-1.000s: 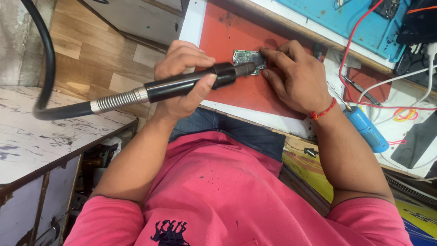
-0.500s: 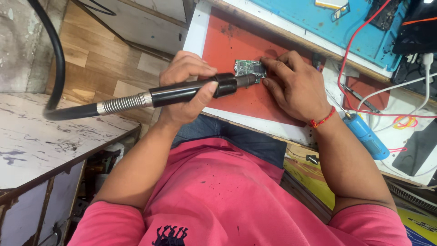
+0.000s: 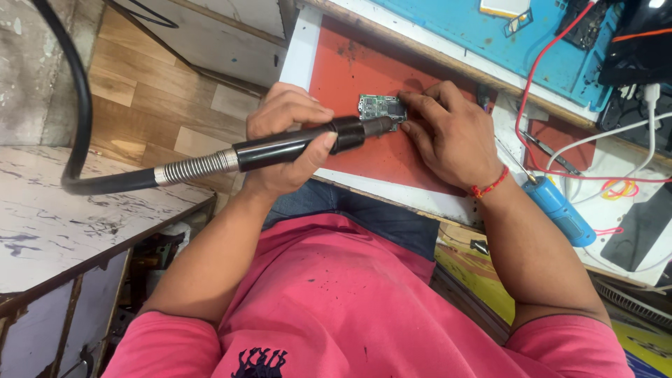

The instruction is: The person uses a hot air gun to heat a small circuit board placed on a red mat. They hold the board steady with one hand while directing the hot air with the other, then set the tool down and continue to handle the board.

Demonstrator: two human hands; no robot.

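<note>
My left hand (image 3: 280,119) grips a black rotary-tool handpiece (image 3: 297,146) with a metal spring collar and a black flexible hose (image 3: 78,112) that loops off to the left. The tool's tip rests against a small green circuit board (image 3: 376,108) lying on a red mat (image 3: 357,63). My right hand (image 3: 453,140), with a red thread band at the wrist, presses its fingertips on the board's right edge and holds it down.
A blue mat (image 3: 483,31) lies beyond the red one. A blue cylindrical tool (image 3: 560,208), red wire (image 3: 526,91), white cables and tweezers (image 3: 549,152) sit right of my right hand. A white marbled table (image 3: 56,231) stands at the left.
Both hands keep their hold on the tool and the board. The tool's tip stays at the board, and the view has shifted slightly.
</note>
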